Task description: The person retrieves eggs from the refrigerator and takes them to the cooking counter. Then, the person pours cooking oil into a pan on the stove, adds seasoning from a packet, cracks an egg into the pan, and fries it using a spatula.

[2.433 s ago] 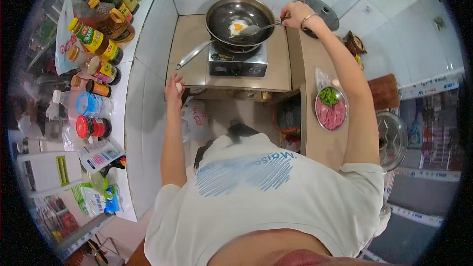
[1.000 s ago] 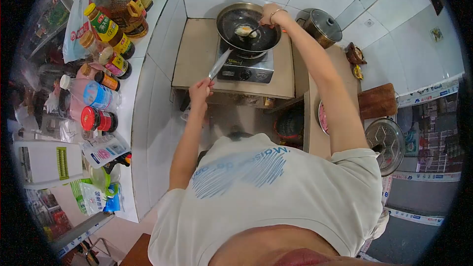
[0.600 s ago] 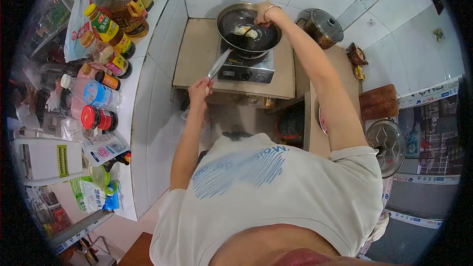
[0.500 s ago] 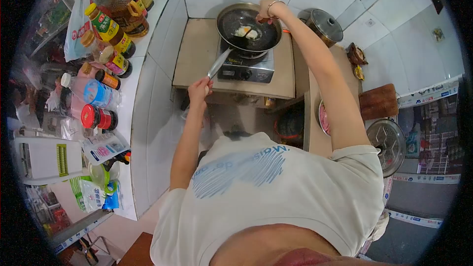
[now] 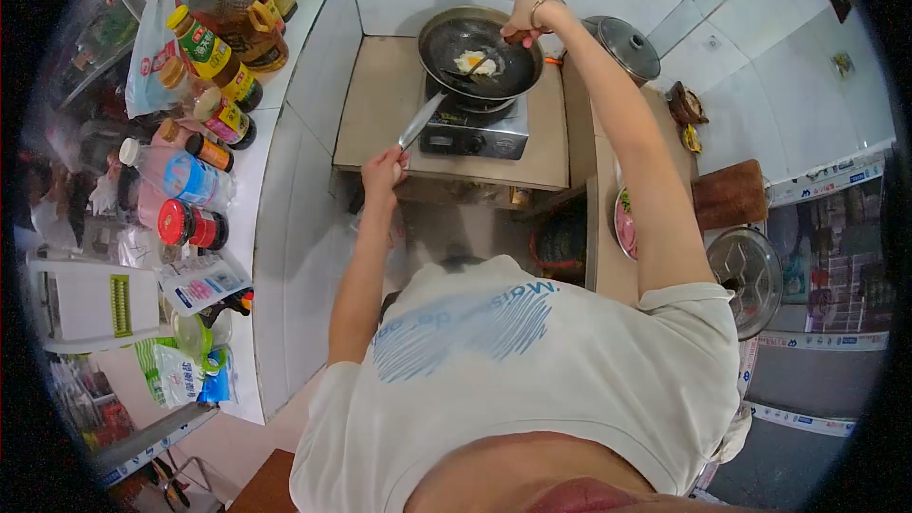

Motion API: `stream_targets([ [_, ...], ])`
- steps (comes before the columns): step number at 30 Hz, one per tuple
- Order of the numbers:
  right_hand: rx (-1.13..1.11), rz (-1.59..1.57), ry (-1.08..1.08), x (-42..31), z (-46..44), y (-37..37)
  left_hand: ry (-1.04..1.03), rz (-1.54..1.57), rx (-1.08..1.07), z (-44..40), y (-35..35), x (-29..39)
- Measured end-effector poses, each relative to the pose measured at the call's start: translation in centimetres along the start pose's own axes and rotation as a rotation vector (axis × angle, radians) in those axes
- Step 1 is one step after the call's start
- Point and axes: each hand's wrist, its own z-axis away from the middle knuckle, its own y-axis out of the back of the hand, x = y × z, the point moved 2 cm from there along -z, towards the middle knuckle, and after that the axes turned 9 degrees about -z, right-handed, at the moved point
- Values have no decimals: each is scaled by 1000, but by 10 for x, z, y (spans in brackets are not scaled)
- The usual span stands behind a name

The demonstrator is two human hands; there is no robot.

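A dark frying pan [image 5: 446, 43] rests on the silver portable stove [image 5: 475, 133]. In the pan lies a fried egg [image 5: 477, 62], white with an orange yolk. My left hand [image 5: 383, 173] is closed on the end of the long pan handle [image 5: 420, 121], with a pale, rounded thing partly showing between the fingers. Above the pan's right rim, my right hand [image 5: 528, 21] grips the brown handle of a spatula. Its dark blade [image 5: 458, 72] dips into the pan beside the egg's lower left edge.
Sauce bottles [image 5: 217, 57], a red-lidded jar [image 5: 193, 224] and packets line the left ledge. At the right stand a lidded pot [image 5: 627, 47], a plate of pink meat [image 5: 624, 225] partly behind my right arm, a wooden board [image 5: 730, 196] and a glass lid [image 5: 744, 282].
My left hand has come from beside the counter's left edge onto the pan handle. The spatula has swung from the egg's right to its lower left, and my right hand has moved left.
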Motion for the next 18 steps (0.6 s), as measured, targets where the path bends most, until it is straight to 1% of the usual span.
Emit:
stream_targets([
  [3,0,60,-17,16,0,5,-4,4,25,-6,5,4],
  [5,6,138,31,35,-9,3,-55,-4,44,-10,9,11],
  [7,3,135,24,59,-20,1,-56,-23,57,-21,18,14],
  [10,3,176,20,77,-13,6,-78,-13,77,-32,25,25],
  [12,4,221,21,84,-4,5,-51,-40,95,-41,31,30],
  [14,29,305,125,85,1,5,-74,-32,93,-43,33,32],
  [15,32,306,129,91,-9,1,-74,-48,87,-42,34,33],
  [17,133,304,190,105,-34,-19,-75,-68,80,-40,35,34],
  [18,135,304,191,108,-39,-24,-61,-66,81,-38,35,34],
])
